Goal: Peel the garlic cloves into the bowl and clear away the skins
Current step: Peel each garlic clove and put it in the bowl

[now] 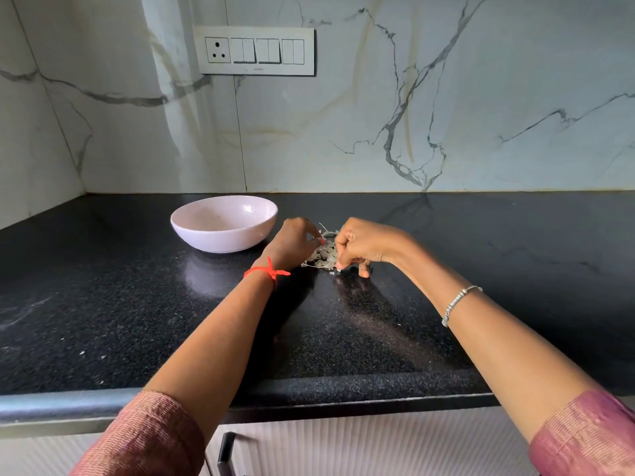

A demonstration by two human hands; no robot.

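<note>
Left hand (pixel 297 243) and right hand (pixel 364 245) curl their fingers against the heap of garlic skins (pixel 324 254) lying between them on the counter (pixel 137 321); whether either pinches any, I cannot tell; farther back, left, stands the bowl (pixel 223 224).

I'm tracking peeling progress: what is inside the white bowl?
The bowl shows only its bare far inner wall. The near rim hides the bottom, so anything there cannot be seen.
</note>
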